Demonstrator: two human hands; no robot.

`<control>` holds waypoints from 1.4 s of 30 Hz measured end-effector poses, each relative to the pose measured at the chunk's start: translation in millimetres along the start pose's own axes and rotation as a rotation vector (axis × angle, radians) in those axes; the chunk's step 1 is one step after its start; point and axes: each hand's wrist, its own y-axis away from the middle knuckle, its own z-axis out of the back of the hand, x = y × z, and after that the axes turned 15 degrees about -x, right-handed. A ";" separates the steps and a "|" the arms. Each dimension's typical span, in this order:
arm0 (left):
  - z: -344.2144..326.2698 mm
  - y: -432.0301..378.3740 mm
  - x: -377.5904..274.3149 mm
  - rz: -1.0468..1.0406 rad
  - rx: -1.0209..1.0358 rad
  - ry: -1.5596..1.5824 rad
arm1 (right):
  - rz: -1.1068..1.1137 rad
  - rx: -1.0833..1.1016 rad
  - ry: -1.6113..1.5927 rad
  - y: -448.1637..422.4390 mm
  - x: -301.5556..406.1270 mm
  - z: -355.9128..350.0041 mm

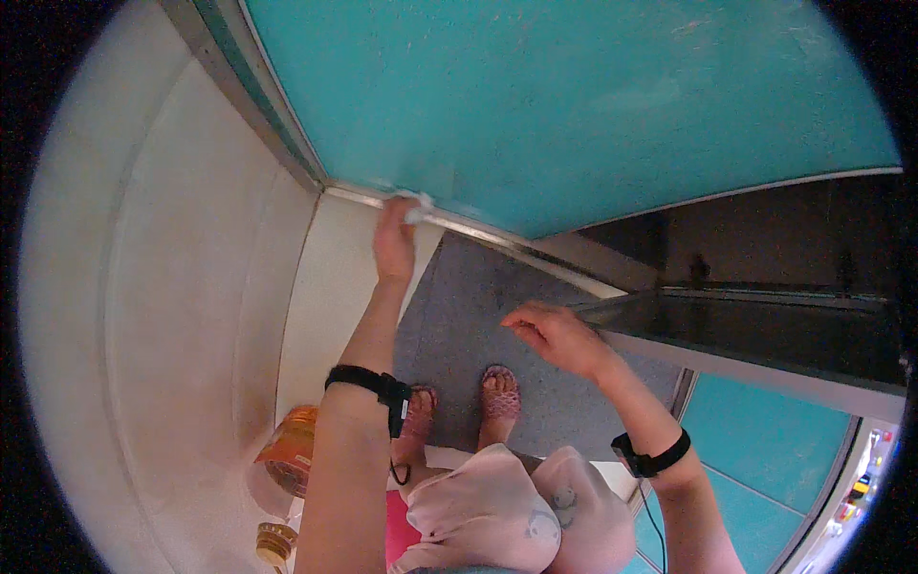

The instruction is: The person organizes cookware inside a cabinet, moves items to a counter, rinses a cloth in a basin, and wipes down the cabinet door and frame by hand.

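Note:
My left hand (396, 240) is closed around a crumpled white cloth or tissue (417, 206), pressed at the metal bottom frame (466, 228) of a large teal panel (559, 107). Motion blurs the hand and the cloth. Lower and to the right, my right hand (559, 337) hangs above the grey mat, its fingers loosely bent with nothing seen between them. It is near the end of a dark ledge (746, 323). Black straps with small devices circle both forearms.
A pale wall (179, 251) curves along the left. A clear plastic container with an orange label (290, 448) stands low at the left. My sandalled feet rest on the grey mat (459, 344). More teal panels (767, 430) are at the lower right.

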 end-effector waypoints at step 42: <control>-41.3 9.0 -90.7 1.292 0.128 0.728 | -0.323 -0.365 -0.154 -17.0 -23.8 -23.2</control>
